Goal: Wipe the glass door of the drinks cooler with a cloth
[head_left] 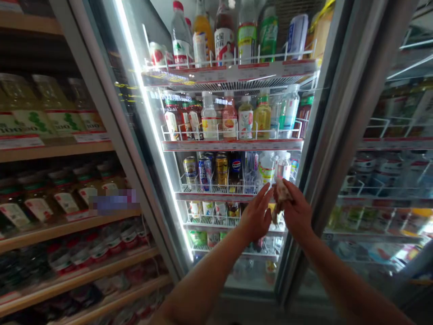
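In front of the lit drinks cooler, both of my hands are raised at the height of its can shelf. My right hand (298,207) is closed around a crumpled, stained whitish cloth (282,190), part of which hangs down below the fingers. Just left of it is my left hand (256,215), fingers stretched out and apart, close to the cloth; I cannot tell whether they touch it. Behind the hands stand clear bottles (283,166) and a bottle with a green and yellow label (267,167). Cans (204,172) and a dark Pepsi bottle (236,166) line the shelf to the left.
A metal frame (333,122) borders the cooler on the right, with another drinks cooler (379,176) beyond. Wooden shelves (84,225) of bottled drinks run along the left. Above, wire-railed shelves (233,145) hold upright bottles. A bright light strip (149,104) edges the cooler's left side.
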Demonstrator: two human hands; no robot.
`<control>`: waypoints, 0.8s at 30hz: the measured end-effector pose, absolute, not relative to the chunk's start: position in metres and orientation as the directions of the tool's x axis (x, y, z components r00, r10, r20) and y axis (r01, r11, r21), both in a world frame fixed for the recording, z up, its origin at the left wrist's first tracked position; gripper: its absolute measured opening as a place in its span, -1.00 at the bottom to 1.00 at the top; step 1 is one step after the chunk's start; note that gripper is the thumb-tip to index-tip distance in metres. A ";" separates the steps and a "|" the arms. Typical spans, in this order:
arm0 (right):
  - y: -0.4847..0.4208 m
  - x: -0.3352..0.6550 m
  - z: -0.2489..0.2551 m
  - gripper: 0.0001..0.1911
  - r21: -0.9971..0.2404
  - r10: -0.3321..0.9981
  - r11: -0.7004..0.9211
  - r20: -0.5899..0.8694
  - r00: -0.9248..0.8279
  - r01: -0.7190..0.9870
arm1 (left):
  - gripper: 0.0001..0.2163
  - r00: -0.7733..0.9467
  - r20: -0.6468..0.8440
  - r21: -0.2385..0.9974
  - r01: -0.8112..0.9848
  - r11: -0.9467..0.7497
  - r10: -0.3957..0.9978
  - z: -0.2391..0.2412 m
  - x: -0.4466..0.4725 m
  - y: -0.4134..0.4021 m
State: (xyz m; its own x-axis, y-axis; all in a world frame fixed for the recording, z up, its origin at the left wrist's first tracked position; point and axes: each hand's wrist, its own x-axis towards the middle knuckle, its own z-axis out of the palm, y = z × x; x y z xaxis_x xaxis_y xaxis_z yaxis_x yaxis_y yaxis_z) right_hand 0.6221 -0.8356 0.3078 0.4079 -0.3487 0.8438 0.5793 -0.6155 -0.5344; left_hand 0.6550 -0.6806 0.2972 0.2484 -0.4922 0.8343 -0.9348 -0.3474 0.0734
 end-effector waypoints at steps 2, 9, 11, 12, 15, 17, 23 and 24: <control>-0.853 0.620 0.325 -0.48 -0.384 -0.272 -0.720 0.922 0.275 0.578 | -0.34 0.276 0.863 0.087 -0.906 -0.414 -0.423 0.291 0.655 -0.681; -0.851 0.655 0.297 -0.31 0.116 0.247 -0.898 0.931 0.270 0.424 | -0.40 0.322 0.892 0.036 -0.751 -0.659 -0.318 0.258 0.656 -0.661; -0.839 0.660 0.270 -0.30 0.284 0.468 -0.835 0.817 0.337 0.471 | -0.42 0.338 0.889 0.013 -0.693 -0.721 -0.309 0.252 0.656 -0.647; -0.834 0.662 0.262 -0.31 0.340 0.549 -0.789 0.765 0.338 0.512 | -0.42 0.344 0.890 0.007 -0.668 -0.744 -0.301 0.250 0.657 -0.640; -0.831 0.668 0.279 -0.28 0.338 0.549 -0.767 0.785 0.286 0.545 | -0.44 0.350 0.899 0.003 -0.606 -0.795 -0.262 0.249 0.660 -0.617; -0.834 0.676 0.314 -0.28 0.249 0.399 -0.815 0.896 0.196 0.523 | -0.45 0.345 0.912 0.017 -0.572 -0.820 -0.222 0.250 0.663 -0.604; -0.820 0.685 0.352 -0.34 0.208 0.284 -0.869 0.953 0.109 0.448 | -0.45 0.296 0.939 0.007 -0.528 -0.849 -0.176 0.258 0.675 -0.576; -0.814 0.682 0.342 -0.33 0.240 0.337 -0.866 0.929 0.156 0.439 | -0.45 0.281 0.941 -0.010 -0.530 -0.848 -0.187 0.260 0.678 -0.569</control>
